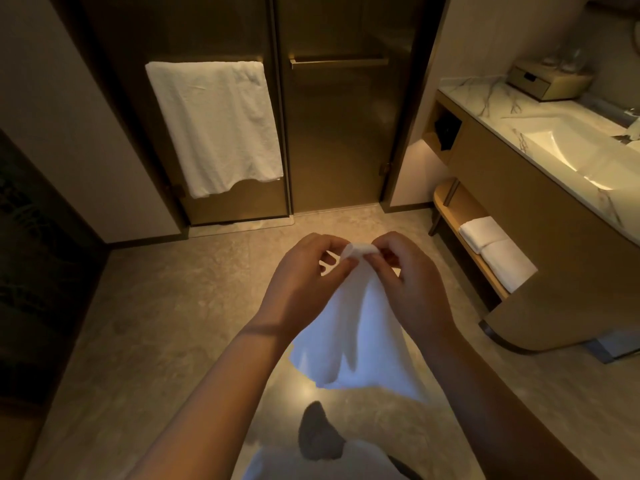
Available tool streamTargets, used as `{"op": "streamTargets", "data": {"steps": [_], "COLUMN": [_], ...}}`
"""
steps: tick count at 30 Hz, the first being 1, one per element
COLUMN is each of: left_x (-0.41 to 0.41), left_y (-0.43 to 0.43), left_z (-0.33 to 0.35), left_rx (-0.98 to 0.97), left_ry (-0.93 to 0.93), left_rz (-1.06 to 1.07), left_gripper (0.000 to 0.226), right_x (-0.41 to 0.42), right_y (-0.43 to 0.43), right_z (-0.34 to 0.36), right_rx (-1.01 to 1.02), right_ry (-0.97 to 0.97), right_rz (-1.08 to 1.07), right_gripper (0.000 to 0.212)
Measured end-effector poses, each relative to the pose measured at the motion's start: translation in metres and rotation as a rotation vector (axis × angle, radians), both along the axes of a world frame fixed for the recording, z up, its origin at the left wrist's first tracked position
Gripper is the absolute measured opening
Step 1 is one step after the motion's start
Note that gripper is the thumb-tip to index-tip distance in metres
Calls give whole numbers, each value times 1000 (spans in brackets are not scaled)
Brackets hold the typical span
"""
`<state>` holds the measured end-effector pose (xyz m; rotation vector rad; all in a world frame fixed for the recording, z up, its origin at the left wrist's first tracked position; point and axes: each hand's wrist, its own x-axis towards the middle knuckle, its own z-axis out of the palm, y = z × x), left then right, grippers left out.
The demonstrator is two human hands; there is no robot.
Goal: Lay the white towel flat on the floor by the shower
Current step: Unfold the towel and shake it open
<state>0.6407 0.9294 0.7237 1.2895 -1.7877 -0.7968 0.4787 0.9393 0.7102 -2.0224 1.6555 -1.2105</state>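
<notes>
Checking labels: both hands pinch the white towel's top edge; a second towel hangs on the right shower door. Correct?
No. The head view shows the second towel on the left shower door. Left hand and right hand do pinch the white towel.

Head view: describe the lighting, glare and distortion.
Head view: dim, warm light overall; the sink is brightly lit, nearly washed out; glare spots on the glossy floor below the white towel held by the left hand and right hand; wide-angle distortion tilts the shower doors; the left edge sinks into shadow.
</notes>
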Motion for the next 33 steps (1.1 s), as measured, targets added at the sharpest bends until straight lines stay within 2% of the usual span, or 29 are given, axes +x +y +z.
{"op": "streamTargets", "data": {"steps": [4,11,14,23,30,33], "left_x": [-5,-9,-12,-11,-11,-12], "left_y": [5,5,5,9,21,21], "left_z": [-15,-11,-6,-12,-39,-38], "left_rx": [46,6,-15,-70,83,72], "left_ry": [-36,57,103,52,-27,-33], "left_rz": [6,36,28,12,43,68], "left_gripper": [9,10,12,11,6,10], "right_x": [-3,-10,-8,-5,-7,-9], "right_y": [5,11,13,20,24,25], "right_z": [2,13,17,21,30,32], "right_rx": [-34,-33,-56,-84,-107,-126], "right_ry": [-42,-101,-48,-127,-166,-164], "right_rz": [-34,-41,12,-53,-42,-55], "right_gripper": [4,8,14,13,21,23]}}
